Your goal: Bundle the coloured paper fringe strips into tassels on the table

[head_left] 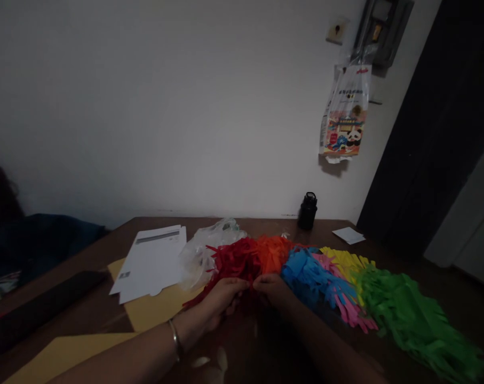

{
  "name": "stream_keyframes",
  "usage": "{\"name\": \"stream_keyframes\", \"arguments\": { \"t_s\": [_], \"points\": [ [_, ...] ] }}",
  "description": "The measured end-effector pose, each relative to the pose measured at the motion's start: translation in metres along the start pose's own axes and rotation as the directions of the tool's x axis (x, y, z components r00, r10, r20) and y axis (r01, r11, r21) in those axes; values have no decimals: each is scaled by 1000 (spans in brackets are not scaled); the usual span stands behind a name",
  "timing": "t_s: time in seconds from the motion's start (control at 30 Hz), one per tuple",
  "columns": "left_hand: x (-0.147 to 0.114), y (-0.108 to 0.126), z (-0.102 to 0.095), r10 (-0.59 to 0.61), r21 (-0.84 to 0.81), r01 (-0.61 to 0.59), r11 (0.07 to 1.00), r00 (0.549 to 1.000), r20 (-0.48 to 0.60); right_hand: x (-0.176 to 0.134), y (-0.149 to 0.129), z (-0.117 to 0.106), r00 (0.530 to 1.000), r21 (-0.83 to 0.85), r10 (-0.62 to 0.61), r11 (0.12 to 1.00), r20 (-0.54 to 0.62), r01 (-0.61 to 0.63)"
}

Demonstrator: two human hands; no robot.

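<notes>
fingers [238, 285] pinch red fringe [238, 258]; panda bag [344, 114] lettering [350, 92] too blurred to read

the red fringed strips [234, 257] lie in a loose, ruffled heap on the table [328, 239].

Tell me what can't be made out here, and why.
Head view:
Which strips of fringed red paper the left hand and right hand pinch: hidden by their fingers.
Wording on the flat white paper sheets: too small.
Lower end of the fringed green paper: blurred.
Inside the hanging white printed bag: hidden by its front.
</notes>
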State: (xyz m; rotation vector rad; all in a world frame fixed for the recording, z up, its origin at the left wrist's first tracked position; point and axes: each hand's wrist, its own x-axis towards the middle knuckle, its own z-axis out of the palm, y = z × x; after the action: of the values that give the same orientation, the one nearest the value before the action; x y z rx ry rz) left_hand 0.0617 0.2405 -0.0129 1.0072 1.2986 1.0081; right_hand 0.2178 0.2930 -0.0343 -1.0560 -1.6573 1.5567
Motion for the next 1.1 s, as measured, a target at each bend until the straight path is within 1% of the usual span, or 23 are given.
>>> {"name": "stream_keyframes", "arguments": {
  "t_s": [0.1,0.17,0.2,0.27,0.33,0.4,0.5,0.57,0.63,0.87,1.1],
  "points": [
    [0,0,1,6,3,-6,1000,1000,6,0,0,0,1000,-76,-14,997,-11,13],
    [0,0,1,16,10,-16,1000,1000,8,-1,-1,0,997,-148,-58,988,-53,50],
    [0,0,1,22,14,-22,1000,1000,8,-1,-2,0,991,-191,-98,978,-88,80],
    [0,-1,1,37,23,-37,999,999,8,-4,-4,-1,961,-296,-213,943,-177,155],
    [0,-2,1,52,36,-52,998,999,7,-8,-7,-1,910,-411,-340,884,-237,223],
    [1,-2,2,69,52,-69,996,998,4,-13,-10,1,873,-512,-434,815,-225,273],
    [1,-2,2,104,84,-102,991,995,-13,-17,-10,6,852,-603,-505,725,-136,333],
    [0,-2,2,129,111,-125,986,991,-24,-18,-9,8,847,-632,-523,690,-98,353],
    [-1,-1,2,156,139,-150,979,987,-30,-16,-7,8,848,-642,-522,680,-86,353],
    [-1,2,0,239,202,-228,952,971,-30,-10,-5,6,879,-627,-464,719,-115,298],
    [4,-1,-3,276,243,-269,932,961,4,-19,-11,9,879,-636,-474,695,-55,336]
  ]
}}
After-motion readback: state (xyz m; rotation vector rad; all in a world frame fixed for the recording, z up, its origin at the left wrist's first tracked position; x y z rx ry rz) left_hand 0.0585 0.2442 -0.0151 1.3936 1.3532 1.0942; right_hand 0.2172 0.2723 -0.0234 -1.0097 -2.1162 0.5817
